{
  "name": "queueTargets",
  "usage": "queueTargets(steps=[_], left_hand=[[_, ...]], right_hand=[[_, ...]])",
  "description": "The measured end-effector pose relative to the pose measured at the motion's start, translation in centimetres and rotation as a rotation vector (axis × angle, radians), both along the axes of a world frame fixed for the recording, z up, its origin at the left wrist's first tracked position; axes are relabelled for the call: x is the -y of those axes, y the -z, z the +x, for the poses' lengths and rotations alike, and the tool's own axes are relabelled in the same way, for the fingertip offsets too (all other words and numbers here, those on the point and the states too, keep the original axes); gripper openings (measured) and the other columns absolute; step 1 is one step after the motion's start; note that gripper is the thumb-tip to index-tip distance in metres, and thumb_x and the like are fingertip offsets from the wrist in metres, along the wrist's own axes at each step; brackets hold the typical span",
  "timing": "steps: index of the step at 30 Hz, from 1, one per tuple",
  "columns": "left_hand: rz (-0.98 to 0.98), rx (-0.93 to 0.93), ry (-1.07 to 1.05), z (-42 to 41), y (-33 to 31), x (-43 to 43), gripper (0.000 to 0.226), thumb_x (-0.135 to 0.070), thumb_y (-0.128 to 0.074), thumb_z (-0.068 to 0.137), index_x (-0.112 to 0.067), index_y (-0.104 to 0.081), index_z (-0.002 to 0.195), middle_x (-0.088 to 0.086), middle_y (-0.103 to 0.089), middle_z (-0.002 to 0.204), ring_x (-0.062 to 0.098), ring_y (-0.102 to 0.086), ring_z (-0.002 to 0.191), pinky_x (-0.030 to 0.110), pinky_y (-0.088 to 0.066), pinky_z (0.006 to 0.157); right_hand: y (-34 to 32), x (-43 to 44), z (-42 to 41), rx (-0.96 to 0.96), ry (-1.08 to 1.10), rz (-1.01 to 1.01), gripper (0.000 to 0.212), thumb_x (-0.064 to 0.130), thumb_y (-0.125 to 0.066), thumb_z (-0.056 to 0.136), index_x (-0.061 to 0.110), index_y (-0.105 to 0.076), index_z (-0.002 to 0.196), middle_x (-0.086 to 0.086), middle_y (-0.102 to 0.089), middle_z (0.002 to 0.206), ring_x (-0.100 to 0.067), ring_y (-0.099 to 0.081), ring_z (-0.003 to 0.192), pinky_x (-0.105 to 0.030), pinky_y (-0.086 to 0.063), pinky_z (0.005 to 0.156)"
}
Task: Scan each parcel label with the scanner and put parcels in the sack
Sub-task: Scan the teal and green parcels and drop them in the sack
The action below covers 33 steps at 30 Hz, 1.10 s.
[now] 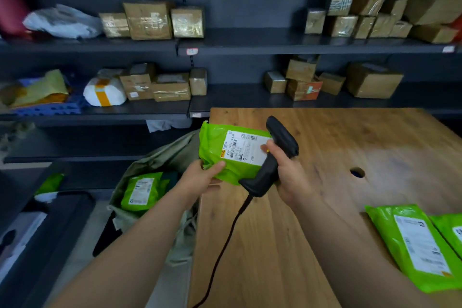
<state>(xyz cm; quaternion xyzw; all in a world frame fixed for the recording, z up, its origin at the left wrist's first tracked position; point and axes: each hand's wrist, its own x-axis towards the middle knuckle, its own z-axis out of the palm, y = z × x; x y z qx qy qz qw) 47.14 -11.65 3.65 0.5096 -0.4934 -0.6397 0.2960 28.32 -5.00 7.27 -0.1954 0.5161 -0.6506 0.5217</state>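
The green mailer parcel (217, 142) is being held up over the left edge of the wooden table (350, 137), its white shipping label (246, 147) facing the camera and its long axis seemingly running across the view, though the right end is hidden. The left hand (200, 177) is pinching its lower-left corner, thumb on top and fingers beneath. The right hand (287, 170) is gripping the handle of the black barcode scanner (282, 137), which is overlapping the parcel's right edge, its cable (225, 240) trailing down over the table. The open sack (165, 152) is sitting on the floor below and left of the parcel, one green parcel (142, 190) lying inside. The left hand is nearer the sack, so the drop probably goes leftward and down. Two more green parcels (415, 245) are waiting at the table's right edge.
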Motion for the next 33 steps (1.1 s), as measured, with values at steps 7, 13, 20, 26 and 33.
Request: queueTargets(steps=[7, 13, 20, 26, 33], left_hand=[[0.076, -0.318, -0.102, 2.6, -1.4, 2.4, 0.043, -0.006, -0.06, 0.091, -0.003, -0.049, 0.132, 0.017, -0.064, 0.124, 0.032, -0.062, 0.113, 0.045, -0.057, 0.085], [-0.105, -0.096, -0.152, 4.1, -1.7, 3.4, 0.055, -0.012, -0.076, 0.079, -0.002, -0.047, 0.125, 0.013, -0.066, 0.114, 0.026, -0.066, 0.1, 0.045, -0.056, 0.083], [-0.268, -0.061, -0.049, 4.7, -2.9, 3.6, 0.018, -0.003, -0.065, 0.088, -0.008, -0.065, 0.106, 0.01, -0.07, 0.102, 0.02, -0.067, 0.083, 0.036, -0.055, 0.079], [-0.268, -0.059, -0.055, 5.1, -3.5, 4.0, 0.024, -0.004, -0.062, 0.091, -0.003, -0.062, 0.115, 0.01, -0.068, 0.108, 0.016, -0.066, 0.084, 0.032, -0.055, 0.077], [-0.244, -0.087, -0.048, 4.3, -4.0, 3.6, 0.018, -0.003, -0.059, 0.093, -0.006, -0.063, 0.11, 0.001, -0.068, 0.094, 0.009, -0.066, 0.076, 0.019, -0.054, 0.06]], right_hand=[[1.3, -2.5, 3.3, -0.195, -0.075, 0.091, 0.028, 0.02, -0.074, 0.084, 0.016, -0.067, 0.111, -0.006, -0.073, 0.101, -0.023, -0.07, 0.091, -0.044, -0.057, 0.083], [-1.2, -5.6, 4.8, -0.392, -0.097, 0.137, 0.019, 0.024, -0.071, 0.088, 0.005, -0.065, 0.09, -0.012, -0.065, 0.074, -0.029, -0.065, 0.063, -0.047, -0.056, 0.073], [-2.4, -6.4, 6.6, -0.51, -0.178, 0.189, 0.025, 0.026, -0.07, 0.086, 0.004, -0.059, 0.082, -0.01, -0.055, 0.058, -0.024, -0.05, 0.049, -0.033, -0.045, 0.051], [-2.0, -6.3, 6.9, -0.571, -0.194, 0.223, 0.021, 0.026, -0.067, 0.086, 0.008, -0.059, 0.077, -0.007, -0.055, 0.056, -0.022, -0.05, 0.047, -0.032, -0.043, 0.05], [-2.3, -6.4, 6.8, -0.61, -0.185, 0.207, 0.023, 0.026, -0.066, 0.085, 0.009, -0.058, 0.072, -0.006, -0.055, 0.055, -0.023, -0.049, 0.047, -0.033, -0.043, 0.052]])
